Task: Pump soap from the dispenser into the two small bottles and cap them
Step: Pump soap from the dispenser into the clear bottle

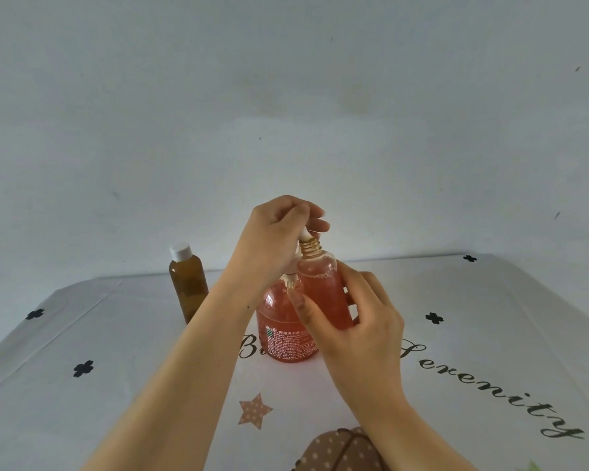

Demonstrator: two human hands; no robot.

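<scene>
A clear soap dispenser with pink-red soap stands at the table's middle. My left hand is curled over its white pump head, whose nozzle points down into the open threaded neck of a small bottle. That bottle is nearly full of pink soap and has no cap. My right hand grips it around the body and holds it up beside the dispenser. A second small bottle, amber with a white cap on, stands upright on the table to the left.
The table wears a white cloth printed with black flowers, a dotted star and script lettering. A pale wall rises right behind the table's far edge. A brown dotted shape lies at the near edge.
</scene>
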